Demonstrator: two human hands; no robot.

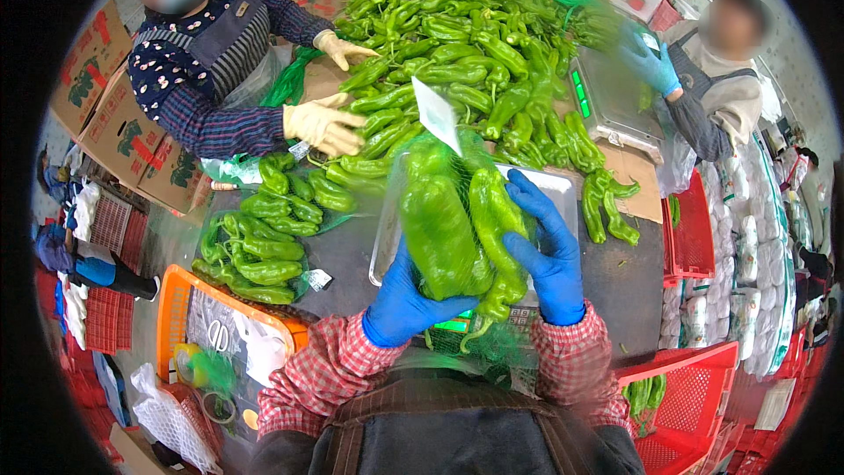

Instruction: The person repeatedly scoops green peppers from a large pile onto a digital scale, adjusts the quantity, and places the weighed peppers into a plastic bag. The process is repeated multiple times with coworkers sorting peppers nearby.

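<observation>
A green mesh bag of long green peppers [438, 224] is held up in front of me, with a white tag [435, 115] at its far end. My left hand [415, 303], in a blue glove, cradles the bag's near left side. Along its right side, the fingers of my blue-gloved right hand [550, 257] press against the peppers. Below the bag are a scale's metal pan [562, 211] and a lit green display [452, 325]. Loose mesh [488, 346] hangs near my apron.
A large pepper heap [461, 46] covers the far table. Bagged peppers [257, 254] lie left, beside an orange basket [173, 297] with scissors and tape. Red crates [699, 396] stand right. One co-worker's gloved hands [323, 125] touch the heap; another co-worker [712, 92] stands by a second scale [616, 99].
</observation>
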